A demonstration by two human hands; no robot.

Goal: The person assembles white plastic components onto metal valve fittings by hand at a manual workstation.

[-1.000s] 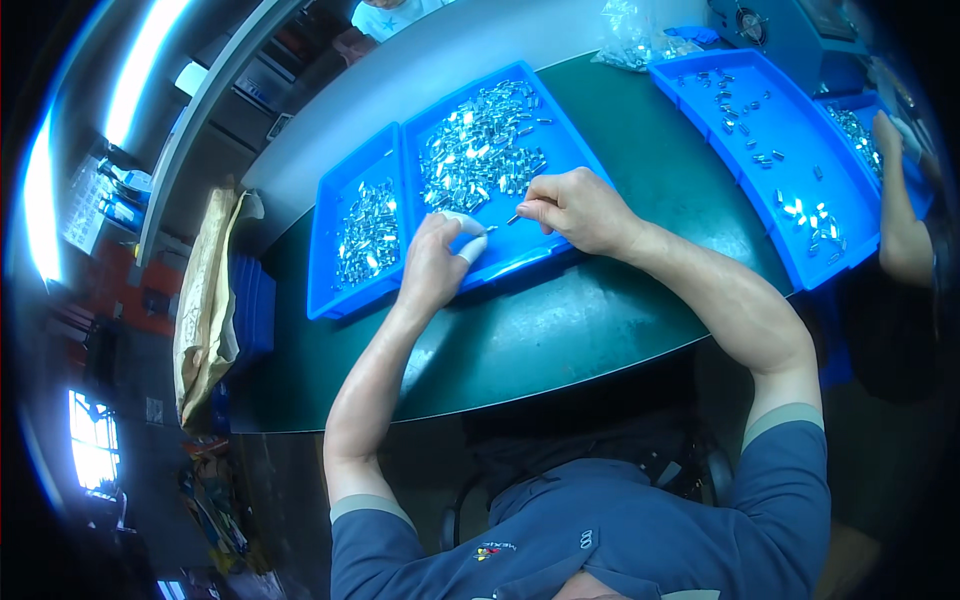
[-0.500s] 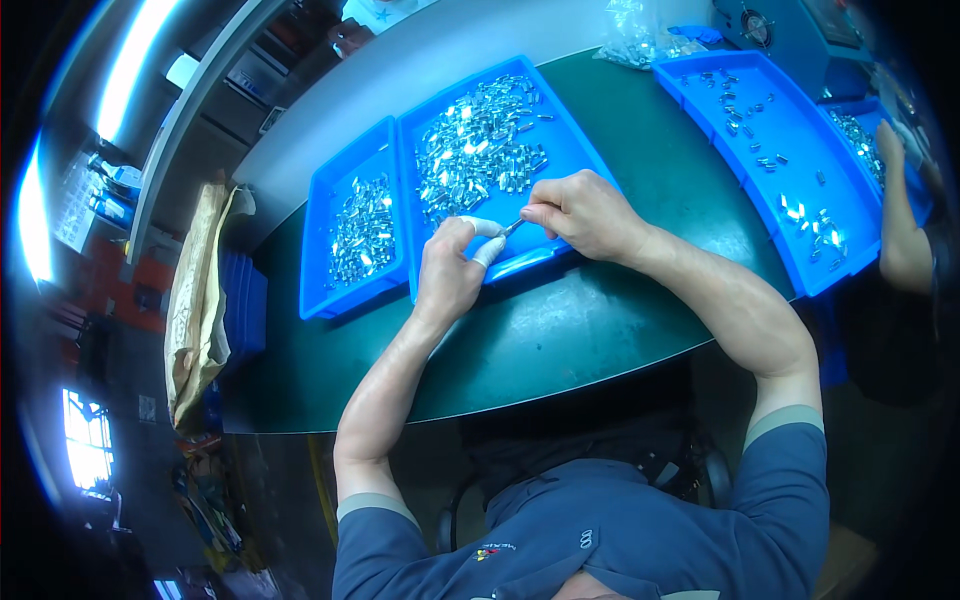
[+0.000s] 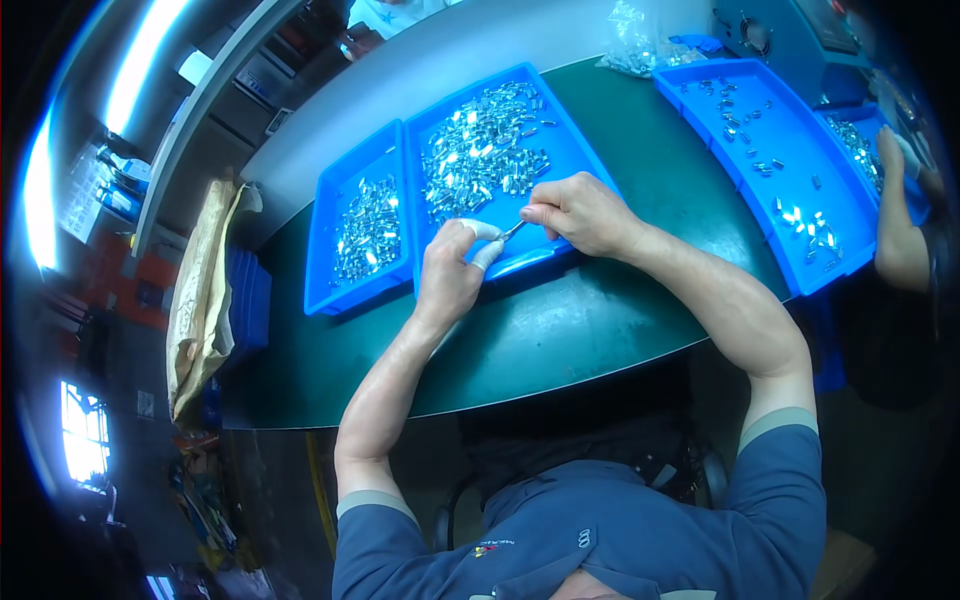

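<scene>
My left hand [image 3: 450, 272], with white covers on its thumb and forefinger, is closed in a pinch. What sits between those fingertips is too small to make out. My right hand [image 3: 592, 216] pinches a thin metal piece [image 3: 514, 229], which slants down to the left fingertips. Both hands meet over the near edge of a blue tray [image 3: 565, 140] holding a heap of small shiny metal parts [image 3: 478, 145]. A smaller blue tray [image 3: 337, 192] stands against its left side, with another heap of similar metal parts [image 3: 368, 232].
At the right, a long blue tray [image 3: 765, 190] holds scattered metal parts. Beyond it a co-worker's arm [image 3: 900, 235] reaches to another blue tray. A clear plastic bag [image 3: 632, 50] lies at the back. Brown paper [image 3: 203, 295] and stacked blue bins [image 3: 248, 300] stand left of the green table [image 3: 560, 345].
The whole view has shifted slightly. My hands keep the same pinch at the near edge of the middle tray, with the thin metal piece still between them.
</scene>
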